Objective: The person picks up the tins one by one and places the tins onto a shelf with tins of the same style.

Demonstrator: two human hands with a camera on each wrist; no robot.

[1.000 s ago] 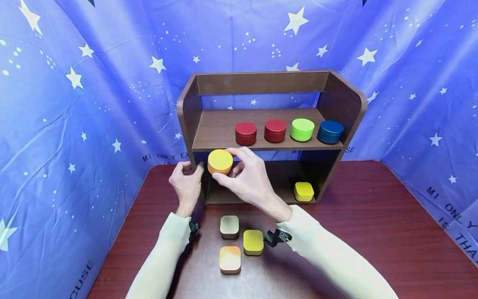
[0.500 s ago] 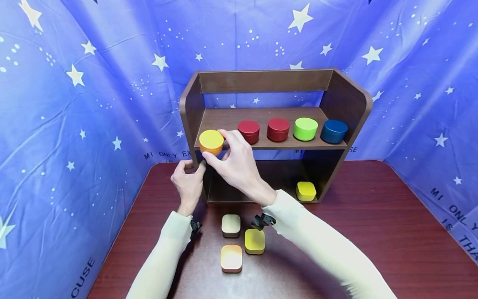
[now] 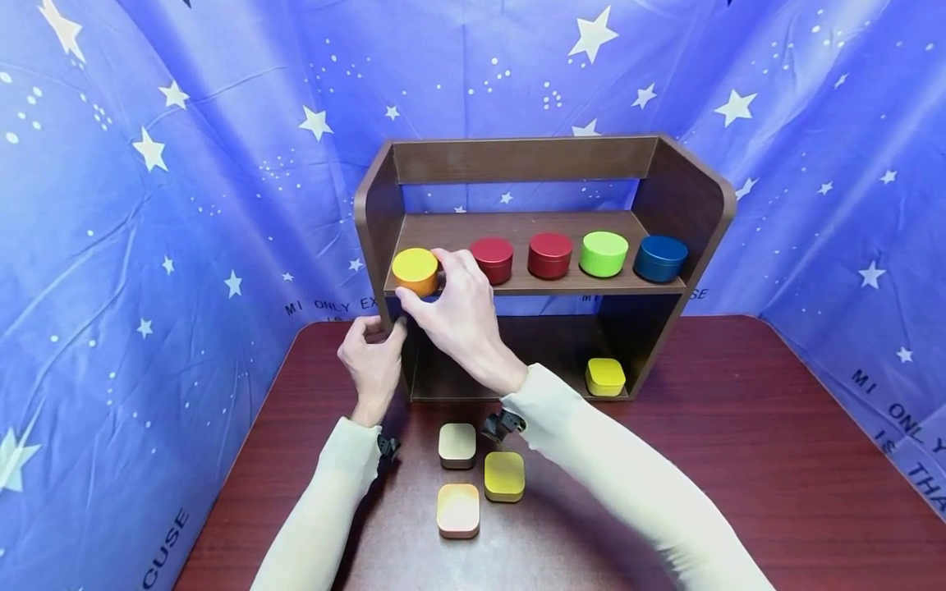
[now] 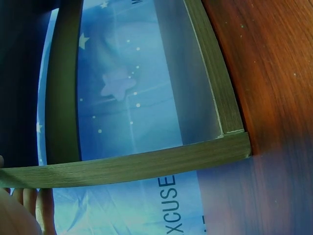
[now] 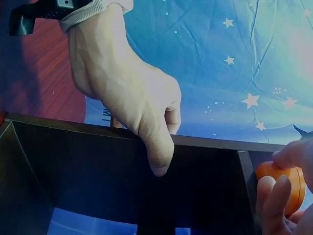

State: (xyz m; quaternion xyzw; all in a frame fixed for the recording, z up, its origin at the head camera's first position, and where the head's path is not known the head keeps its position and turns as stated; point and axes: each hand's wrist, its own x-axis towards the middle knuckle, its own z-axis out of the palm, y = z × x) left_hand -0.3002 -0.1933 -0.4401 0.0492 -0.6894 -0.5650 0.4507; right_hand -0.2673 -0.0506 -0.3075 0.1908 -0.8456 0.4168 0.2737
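Orange round tin [image 3: 415,270] sits at the left end of the shelf's upper board [image 3: 443,234], pinched by the right hand [image 3: 454,316]. Left hand [image 3: 373,361] grips the shelf's left side panel [image 3: 373,222]. Four round tins stand alongside; three square tins [image 3: 473,476] lie on the table [image 3: 739,460], unshelved.

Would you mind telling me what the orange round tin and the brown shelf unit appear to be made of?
The orange round tin, held by the right hand, looks like painted metal: a smooth satin coat with a soft sheen and a crisp lid edge, though plastic is possible. The shelf unit looks like dark wood-grain laminate board: fine streaks and a paler cut edge show in the left wrist view.
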